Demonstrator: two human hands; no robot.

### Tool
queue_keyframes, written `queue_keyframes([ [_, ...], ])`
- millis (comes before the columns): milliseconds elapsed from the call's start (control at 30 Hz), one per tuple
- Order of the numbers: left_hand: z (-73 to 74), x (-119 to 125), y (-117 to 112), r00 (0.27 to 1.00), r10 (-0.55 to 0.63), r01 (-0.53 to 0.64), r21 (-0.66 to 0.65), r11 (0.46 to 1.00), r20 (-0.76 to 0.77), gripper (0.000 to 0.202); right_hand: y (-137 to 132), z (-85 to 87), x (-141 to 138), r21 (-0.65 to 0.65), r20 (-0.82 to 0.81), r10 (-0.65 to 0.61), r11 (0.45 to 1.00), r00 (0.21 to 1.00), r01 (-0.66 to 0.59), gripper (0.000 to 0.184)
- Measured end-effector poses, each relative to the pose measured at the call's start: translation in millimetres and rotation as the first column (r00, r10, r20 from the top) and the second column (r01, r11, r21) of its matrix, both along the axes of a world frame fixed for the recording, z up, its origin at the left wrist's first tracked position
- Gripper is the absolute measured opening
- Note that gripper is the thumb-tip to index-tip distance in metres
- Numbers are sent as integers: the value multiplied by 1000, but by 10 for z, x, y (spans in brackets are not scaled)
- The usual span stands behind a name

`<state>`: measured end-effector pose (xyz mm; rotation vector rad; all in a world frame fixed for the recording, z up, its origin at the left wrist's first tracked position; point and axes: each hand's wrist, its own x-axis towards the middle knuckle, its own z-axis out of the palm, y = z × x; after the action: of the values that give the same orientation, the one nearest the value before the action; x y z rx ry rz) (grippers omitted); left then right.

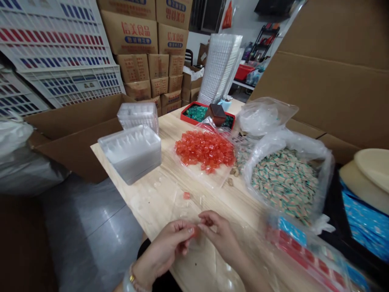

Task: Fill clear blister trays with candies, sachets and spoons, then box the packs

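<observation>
**Two-hand fingertip work on one red candy, near edge of table**

Left hand (161,251) and right hand (220,237) together at the fingertips, raised just above the table (142,190). Red candy (196,232) between them, pinched by the left fingers; motion blur at the contact, so no telling whether the right fingers grip it too. Small dark speck by the right fingers, unidentified. Bracelet (132,280) on left wrist.

Step in hand: close handling of a single piece, held off the tabletop. Clear film (185,211) lying flat just ahead of the hands, with a loose red cube (186,195) on it or beside it, unclear which.

Farther out, bag of red candies (205,150) open on the table. To its right, bag of striped candies (285,182). To its left, stacked clear trays (130,154). Beyond, red tray (182,116) holding green candies (196,112) and a brown box (216,114). Red-and-blue packaging (306,255) at lower right, near the right forearm. Background: stacked cartons (129,34) and white crates (54,52).
</observation>
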<state>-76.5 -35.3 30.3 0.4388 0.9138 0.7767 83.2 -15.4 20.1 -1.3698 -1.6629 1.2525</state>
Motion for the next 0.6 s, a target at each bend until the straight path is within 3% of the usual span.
queue_keyframes([
  [167,-22,-57,67,996,86,-86,-12,996,-26,29,52,188,-141,183,101,268,941,958,-283,19],
  [300,-38,-147,123,978,188,-187,16,982,-88,21,229,172,-241,222,289,206,936,935,-274,16],
  [400,-99,-230,110,933,304,-296,69,953,-191,19,374,60,-357,220,550,170,915,818,-338,16],
  [500,-168,-258,83,939,253,-233,110,966,-233,24,454,-70,-490,166,734,180,887,655,-430,18],
  [600,-185,-247,70,950,244,-217,150,965,-194,28,460,-149,-537,158,782,144,896,607,-416,18],
])
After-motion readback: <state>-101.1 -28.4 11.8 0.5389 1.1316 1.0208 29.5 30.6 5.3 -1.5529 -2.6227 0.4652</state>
